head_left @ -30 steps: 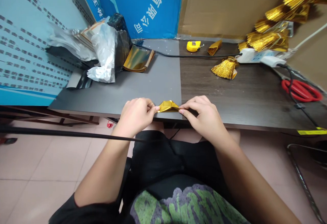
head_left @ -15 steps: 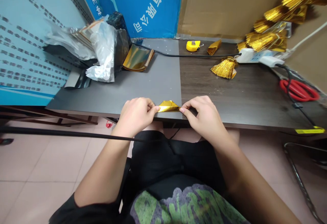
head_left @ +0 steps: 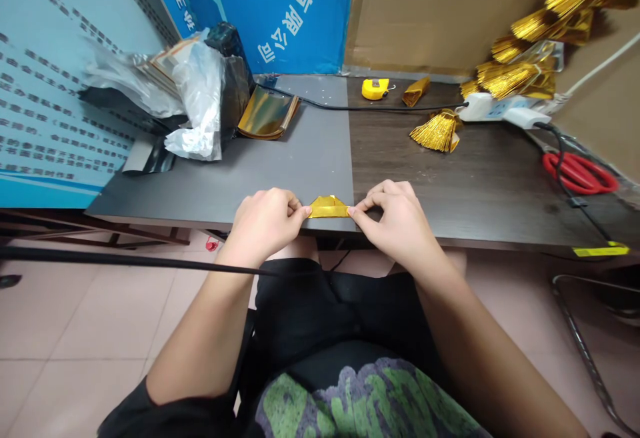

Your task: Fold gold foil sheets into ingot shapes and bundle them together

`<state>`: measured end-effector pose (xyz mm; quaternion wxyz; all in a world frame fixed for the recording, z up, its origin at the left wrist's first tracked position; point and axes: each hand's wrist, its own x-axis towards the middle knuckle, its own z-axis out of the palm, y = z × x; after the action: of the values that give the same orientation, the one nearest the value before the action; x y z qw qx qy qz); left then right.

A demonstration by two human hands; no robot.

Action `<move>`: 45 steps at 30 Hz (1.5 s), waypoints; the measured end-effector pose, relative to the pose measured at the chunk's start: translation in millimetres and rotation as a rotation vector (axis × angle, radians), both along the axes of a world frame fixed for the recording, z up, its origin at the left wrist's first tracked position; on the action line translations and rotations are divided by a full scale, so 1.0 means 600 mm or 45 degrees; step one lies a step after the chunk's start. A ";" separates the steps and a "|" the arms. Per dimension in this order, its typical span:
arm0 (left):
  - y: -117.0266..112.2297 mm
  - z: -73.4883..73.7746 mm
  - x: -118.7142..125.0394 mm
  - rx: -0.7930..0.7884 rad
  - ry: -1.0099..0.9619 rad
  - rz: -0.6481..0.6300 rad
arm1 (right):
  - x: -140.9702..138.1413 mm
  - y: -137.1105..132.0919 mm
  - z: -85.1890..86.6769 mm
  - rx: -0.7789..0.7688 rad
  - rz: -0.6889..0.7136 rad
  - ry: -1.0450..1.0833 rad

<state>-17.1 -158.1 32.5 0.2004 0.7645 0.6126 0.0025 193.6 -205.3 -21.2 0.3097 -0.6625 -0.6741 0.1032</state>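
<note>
Folded gold foil (head_left: 329,211) at near edge of worktop (head_left: 475,185), well nearside of yellow tape measure (head_left: 375,89). Left hand (head_left: 269,219): grip pinched tight on foil's left end. Right hand (head_left: 395,219): same, right end. Gold sheet stack (head_left: 266,111) left of tape measure; fringed gold fan (head_left: 435,131) right, nearer.

Front print (head_left: 375,398): mottled green and grey-purple, scalloped upper edge, black surrounding fabric. Left sleeve (head_left: 135,401): short, plain black, left of the print. Shorts (head_left: 305,291): black, forward of the print.
</note>
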 end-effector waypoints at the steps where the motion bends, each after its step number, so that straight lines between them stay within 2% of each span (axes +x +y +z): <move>1: 0.001 0.000 0.000 0.001 0.012 -0.003 | 0.000 0.001 0.002 -0.014 0.007 -0.002; 9: 0.000 0.003 0.003 0.049 0.122 -0.021 | -0.002 0.008 0.014 -0.138 -0.025 0.016; 15: -0.001 0.005 0.004 0.027 0.169 -0.035 | -0.003 0.006 0.012 -0.126 -0.025 0.020; 22: 0.005 0.004 -0.001 -0.013 0.111 -0.080 | 0.001 0.005 0.008 -0.117 -0.032 0.059; 25: 0.004 0.000 -0.002 -0.005 0.094 -0.091 | 0.002 0.004 0.005 -0.098 -0.029 0.057; 31: -0.001 -0.024 -0.011 0.188 0.074 0.005 | 0.004 0.001 -0.001 -0.051 -0.046 0.051; 35: 0.001 -0.035 -0.018 0.197 -0.010 0.017 | 0.015 -0.002 -0.010 0.004 -0.044 -0.010; 40: 0.003 -0.034 -0.016 0.166 -0.028 0.031 | 0.032 0.000 -0.008 0.055 -0.111 -0.046; 42: 0.002 -0.032 -0.014 0.154 -0.032 0.036 | 0.026 -0.002 -0.001 0.115 -0.056 0.004; 45: 0.001 -0.031 -0.013 0.150 -0.041 0.042 | 0.000 -0.016 0.005 0.295 0.175 0.040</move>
<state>-24.8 -157.5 14.2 0.1647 0.7647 0.6206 0.0541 193.7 -214.7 -18.3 0.3869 -0.5729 -0.7204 0.0558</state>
